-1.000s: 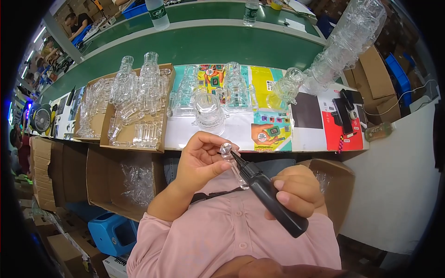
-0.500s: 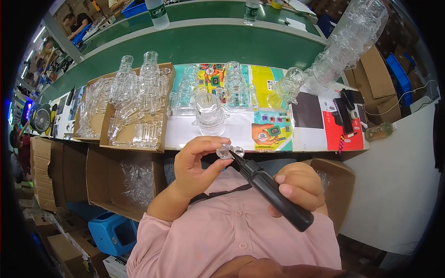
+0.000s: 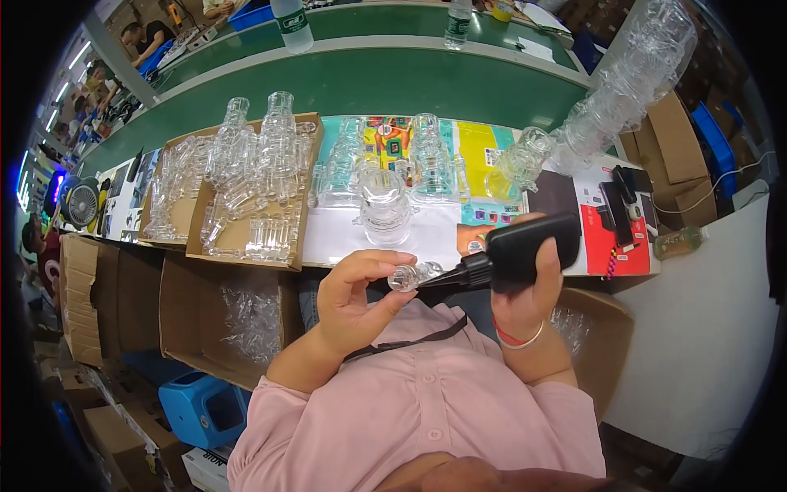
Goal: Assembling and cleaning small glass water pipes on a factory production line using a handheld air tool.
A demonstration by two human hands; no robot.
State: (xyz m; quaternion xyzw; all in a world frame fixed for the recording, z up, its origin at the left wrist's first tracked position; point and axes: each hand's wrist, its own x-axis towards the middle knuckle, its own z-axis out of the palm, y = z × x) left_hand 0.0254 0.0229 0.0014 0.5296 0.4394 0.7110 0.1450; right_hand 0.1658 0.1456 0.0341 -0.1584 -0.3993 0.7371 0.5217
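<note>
My left hand (image 3: 352, 295) pinches a small clear part (image 3: 403, 278) with a round end between thumb and fingertips, just in front of the bench edge. In my right hand (image 3: 529, 307) is a black squeeze bottle (image 3: 533, 246), tipped over with its thin nozzle pointing left. The nozzle tip meets or nearly meets the clear part; I cannot tell whether they touch. Straight beyond my hands, a wide clear vessel (image 3: 385, 211) stands on the bench. More clear vessels (image 3: 429, 160) are behind it.
Cardboard trays (image 3: 283, 264) of clear pieces lie at left. A tall leaning stack of clear parts (image 3: 611, 86) rises at right, near dark tools (image 3: 611, 205) on a red sheet. Open cartons (image 3: 221, 320) sit below the bench, beside a blue stool (image 3: 201, 406).
The black bottle has swung from slanting down toward my body to lying nearly level, its base now up at right. My right hand has turned with it. The left hand keeps its pinch.
</note>
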